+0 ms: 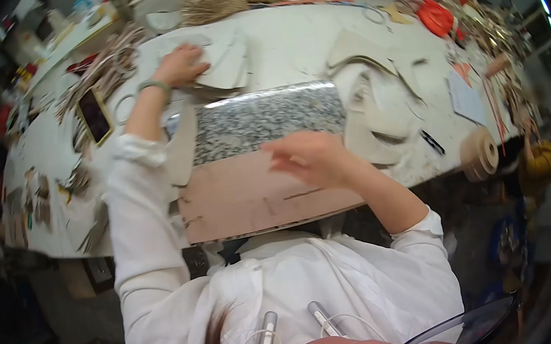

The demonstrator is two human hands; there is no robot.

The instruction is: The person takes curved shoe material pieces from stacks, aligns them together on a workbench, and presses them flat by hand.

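Observation:
My left hand reaches to the far left of the table and rests on a stack of pale, curved sheet pieces. Its fingers are spread, and whether they grasp a piece is hard to see. My right hand hovers over a pinkish-brown board, fingers loosely stretched and nothing visible in them. Directly behind the board lies a speckled grey stone slab. Between the slab and my left forearm is another pale curved piece.
More curved pieces lie right of the slab. A phone is at the left, and a tape roll sits on the right edge. Bundled strips, a red bag-like item and a dark pen-like tool surround the work area.

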